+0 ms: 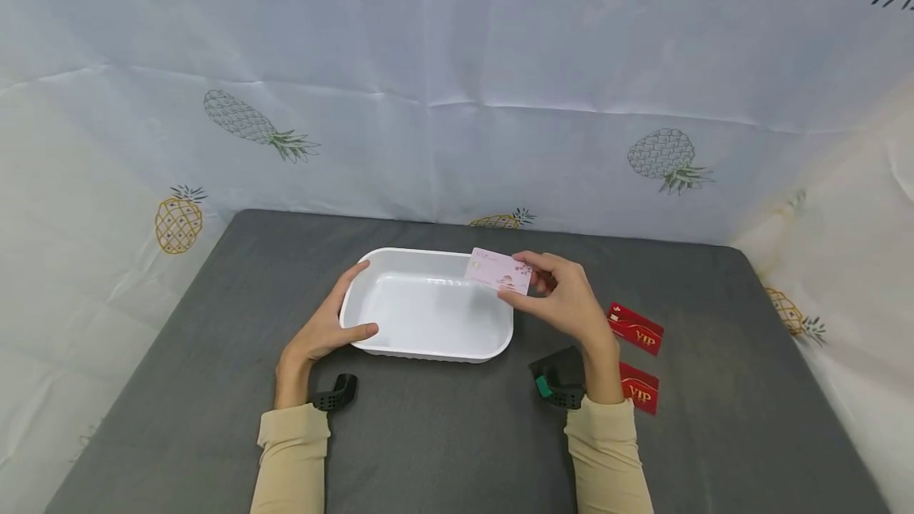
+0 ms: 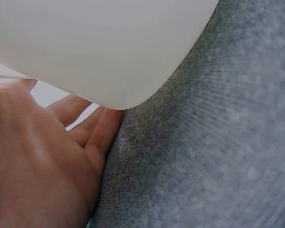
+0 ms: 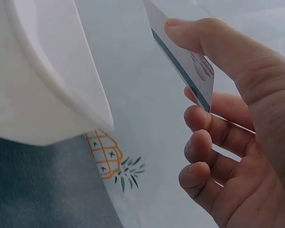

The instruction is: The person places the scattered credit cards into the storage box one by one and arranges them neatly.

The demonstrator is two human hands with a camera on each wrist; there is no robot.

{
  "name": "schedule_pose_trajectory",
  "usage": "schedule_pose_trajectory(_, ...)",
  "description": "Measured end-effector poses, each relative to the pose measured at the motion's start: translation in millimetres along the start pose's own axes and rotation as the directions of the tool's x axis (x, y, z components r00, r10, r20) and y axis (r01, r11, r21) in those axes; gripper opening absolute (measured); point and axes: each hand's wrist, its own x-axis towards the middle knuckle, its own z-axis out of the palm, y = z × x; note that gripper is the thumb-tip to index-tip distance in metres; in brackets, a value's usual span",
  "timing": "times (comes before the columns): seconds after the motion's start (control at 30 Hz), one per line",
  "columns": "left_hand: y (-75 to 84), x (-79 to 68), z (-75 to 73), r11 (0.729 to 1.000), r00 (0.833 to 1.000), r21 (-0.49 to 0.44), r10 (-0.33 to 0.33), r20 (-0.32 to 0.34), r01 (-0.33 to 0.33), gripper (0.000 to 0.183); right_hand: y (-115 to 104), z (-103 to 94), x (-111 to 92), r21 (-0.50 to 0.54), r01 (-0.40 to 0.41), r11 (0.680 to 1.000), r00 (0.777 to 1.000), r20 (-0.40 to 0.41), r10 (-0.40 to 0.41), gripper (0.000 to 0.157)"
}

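A white rectangular dish [image 1: 428,316] with rounded corners sits on the grey table. Its left end is held by my left hand [image 1: 324,327], the thumb over the near rim and the fingers along the end wall. In the left wrist view, fingers of the left hand [image 2: 52,152] reach under the dish's pale outer wall [image 2: 109,57]. My right hand [image 1: 564,296] pinches a pink VIP card [image 1: 493,270] between thumb and fingers, over the dish's far right corner. The right wrist view shows the card [image 3: 199,71] tilted, beside the dish's rim [image 3: 52,80].
Two red VIP cards lie on the table right of the dish, one farther back [image 1: 635,329] and one nearer [image 1: 640,389], partly behind the right forearm. A dark flat piece [image 1: 560,363] shows near the right wrist. A pineapple-print cloth [image 1: 457,149] hangs behind the table.
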Motion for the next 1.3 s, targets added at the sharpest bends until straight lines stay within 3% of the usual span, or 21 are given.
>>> schedule_pose_trajectory(0.4, 2.0, 0.0, 0.7, 1.0, 1.0, 0.003, -0.017, 0.0, 0.017, 0.106, -8, 19.9, 12, 0.031, 0.036, 0.999, 0.999, 0.037, -0.037, 0.052)
schedule_pose_trajectory(0.77, -0.4, -0.5, -0.1, 1.0, 1.0, 0.012, 0.013, 0.01, -0.014, 0.106, -17, 47.1, 29, 0.052, 0.08, 0.995, 0.993, 0.089, -0.084, 0.053)
schedule_pose_trajectory(1.3, -0.8, 0.7, -0.2, 1.0, 1.0, -0.011, 0.024, 0.003, -0.024, 0.108, -28, 99.1, 54, 0.096, -0.007, 0.995, 0.978, 0.207, -0.013, 0.057)
